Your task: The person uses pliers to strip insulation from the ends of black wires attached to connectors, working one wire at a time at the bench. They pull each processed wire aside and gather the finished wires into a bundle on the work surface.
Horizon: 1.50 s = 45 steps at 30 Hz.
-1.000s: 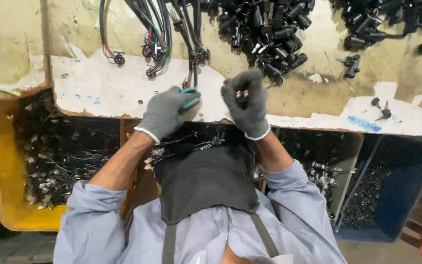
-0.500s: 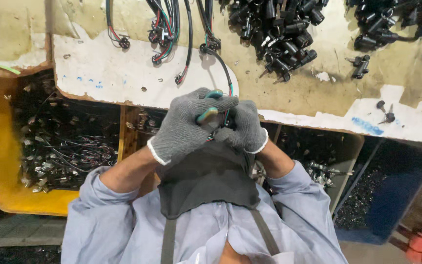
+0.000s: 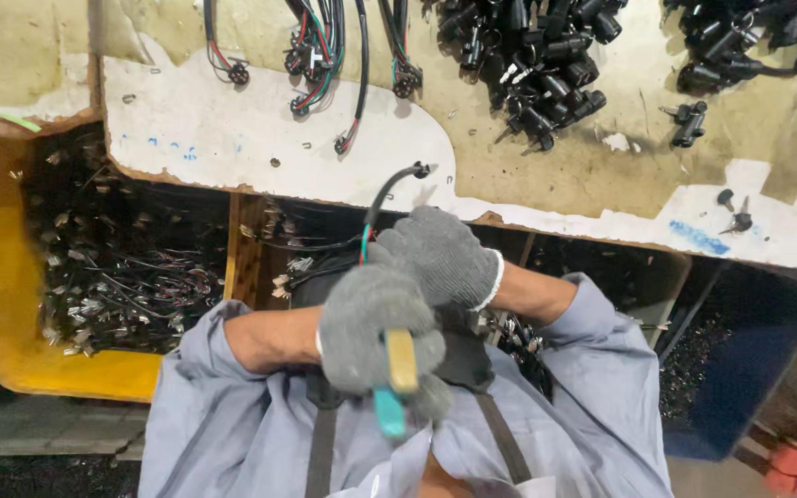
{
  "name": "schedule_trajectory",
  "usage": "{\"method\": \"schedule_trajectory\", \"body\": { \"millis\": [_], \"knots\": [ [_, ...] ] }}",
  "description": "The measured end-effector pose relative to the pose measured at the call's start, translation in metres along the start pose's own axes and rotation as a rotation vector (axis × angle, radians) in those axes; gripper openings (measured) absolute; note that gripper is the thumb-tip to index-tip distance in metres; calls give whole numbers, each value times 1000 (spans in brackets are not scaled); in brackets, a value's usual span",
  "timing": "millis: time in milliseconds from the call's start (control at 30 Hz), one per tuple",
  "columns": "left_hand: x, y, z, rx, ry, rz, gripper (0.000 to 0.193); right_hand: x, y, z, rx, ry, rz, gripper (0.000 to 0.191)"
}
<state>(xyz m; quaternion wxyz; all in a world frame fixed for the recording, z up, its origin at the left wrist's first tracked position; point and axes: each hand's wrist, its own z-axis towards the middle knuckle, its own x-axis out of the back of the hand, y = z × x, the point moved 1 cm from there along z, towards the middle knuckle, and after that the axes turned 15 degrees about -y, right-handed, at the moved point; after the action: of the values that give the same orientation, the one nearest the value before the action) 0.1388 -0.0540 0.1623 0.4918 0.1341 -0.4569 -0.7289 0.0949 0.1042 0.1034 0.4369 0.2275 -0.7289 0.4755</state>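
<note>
- Both gloved hands have moved down to the middle of the frame.
- The left hand (image 3: 375, 327) grips a teal-handled tool (image 3: 396, 385).
- The right hand (image 3: 440, 254) pinches a black wire (image 3: 382, 195).

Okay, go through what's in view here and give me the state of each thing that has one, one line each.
Left hand: gloved, closed in a grip on the hand tool.
Hand tool: held, teal and tan handles squeezed together.
Right hand: gloved, closed on the black cable.
Black cable: held, free end arched up over the bench.
Yellow bin: holds tangled wire pieces.
Black connectors: loose pile on the bench.
</note>
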Motion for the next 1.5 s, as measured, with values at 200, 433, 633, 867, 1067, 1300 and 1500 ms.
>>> {"method": "schedule_trajectory", "body": {
  "millis": [200,433,633,867,1067,1300,1500],
  "knots": [
    [13,-37,6,-139,-327,-224,24,-2,-1,4,160,-183,-45,22],
    [57,-132,4,702,-229,810,22,-13,36,-23,-102,118,112,42],
    [53,-175,-32,682,-236,746,15,14,144,7,-751,626,-478,39],
    [46,-167,-26,888,-251,789,20,17,151,-2,-723,641,-335,30],
    [34,-168,-35,938,-219,767,38,25,114,-35,-278,1102,820,28],
    [63,-124,-4,1136,113,-119,36,0,59,-33,2,851,1251,41],
    [58,-55,13,849,-33,-503,34,-4,36,-24,-85,503,366,72]
  ]
}}
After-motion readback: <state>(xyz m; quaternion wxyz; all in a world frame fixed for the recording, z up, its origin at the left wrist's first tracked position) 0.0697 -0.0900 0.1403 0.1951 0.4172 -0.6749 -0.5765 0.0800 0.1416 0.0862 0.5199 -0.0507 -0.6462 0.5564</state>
